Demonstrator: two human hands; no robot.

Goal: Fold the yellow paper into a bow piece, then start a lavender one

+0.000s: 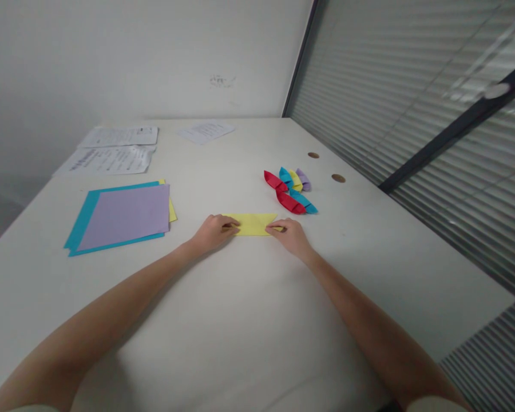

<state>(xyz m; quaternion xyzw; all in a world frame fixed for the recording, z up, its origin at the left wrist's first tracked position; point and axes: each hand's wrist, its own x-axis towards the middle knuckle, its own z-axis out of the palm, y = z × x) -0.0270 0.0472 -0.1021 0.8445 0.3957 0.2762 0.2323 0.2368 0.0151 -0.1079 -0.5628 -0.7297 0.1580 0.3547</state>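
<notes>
A folded strip of yellow paper lies flat on the white table between my hands. My left hand closes on its left end, thumb and fingers pressed together at the edge. At the right end, my right hand pinches the lower corner; the paper's upper right corner runs to a slanted point there. Just beyond my right hand sit several small folded paper pieces, among them a red one, a blue one, a yellow one and a purple one.
Left of my left hand is a stack of square paper sheets, purple on top, with blue and yellow edges showing. Printed pages and another sheet lie farther back. Window blinds border the table's right side.
</notes>
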